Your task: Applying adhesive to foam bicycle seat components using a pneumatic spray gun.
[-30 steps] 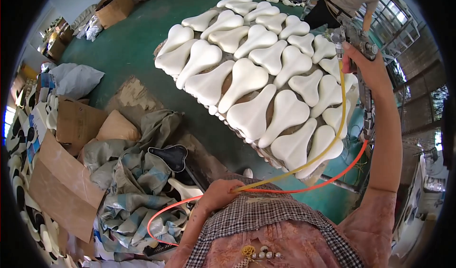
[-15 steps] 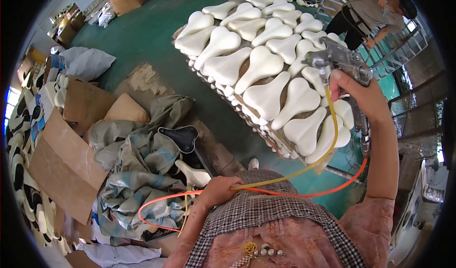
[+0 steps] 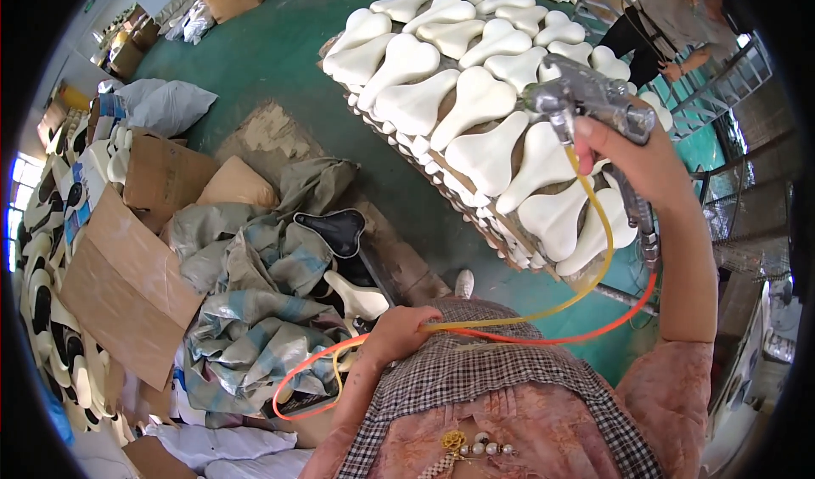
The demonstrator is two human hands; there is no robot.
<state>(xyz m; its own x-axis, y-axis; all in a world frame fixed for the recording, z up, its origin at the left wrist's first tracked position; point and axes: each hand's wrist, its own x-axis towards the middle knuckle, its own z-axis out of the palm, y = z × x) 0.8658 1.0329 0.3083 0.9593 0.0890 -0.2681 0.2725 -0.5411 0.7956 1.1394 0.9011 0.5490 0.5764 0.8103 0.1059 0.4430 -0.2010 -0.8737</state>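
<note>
My right hand (image 3: pixel 624 152) grips a metal spray gun (image 3: pixel 590 101), raised over the right side of a stack of cream saddle-shaped foam pads (image 3: pixel 475 105). A yellow hose (image 3: pixel 607 258) drops from the front of the gun, and an orange hose (image 3: pixel 641 305) leaves the bottom of its handle. Both hoses run across my waist to my left hand (image 3: pixel 399 333), whose fingers are closed round them against my checked apron (image 3: pixel 475 364). To the left of that hand the hoses bend in a loop.
Left of me lie crumpled grey-green sheeting (image 3: pixel 255 301), a black bicycle saddle (image 3: pixel 338 231), a single cream pad (image 3: pixel 355 296) and open cardboard (image 3: pixel 127 284). Saddles pile up at the far left. A person (image 3: pixel 671 33) stands by metal racks (image 3: pixel 730 80) at the upper right.
My right hand and the spray gun have shifted slightly left and down. The view has turned a little, and the hose loop has moved. The other person's posture differs.
</note>
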